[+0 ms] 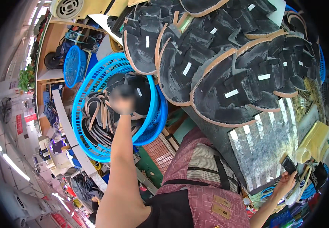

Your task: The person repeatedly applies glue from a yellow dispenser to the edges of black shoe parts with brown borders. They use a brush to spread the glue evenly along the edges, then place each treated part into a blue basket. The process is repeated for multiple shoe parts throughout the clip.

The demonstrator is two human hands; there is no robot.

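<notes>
My left arm reaches down into a blue plastic basket [81, 114]; my left hand [122, 100] is a blur over the black curved pieces [138, 86] inside, its fingers not readable. Similar black curved pieces [225, 95], with tan edges and small white tags, overlap across the workbench in front of me. At the right, my right hand [286, 184] has its fingers closed on a small dark rectangular object [289, 164], whose kind I cannot make out. It is beside a worn metal-grey board [263, 140] with white strips.
A smaller blue basket [75, 66] sits on the wooden shelf at the left. Another blue basket [160, 114] is partly hidden by the large one. A yellowish rolled sheet [314, 140] lies at the right edge of the bench. Sewing machines [50, 157] stand farther left.
</notes>
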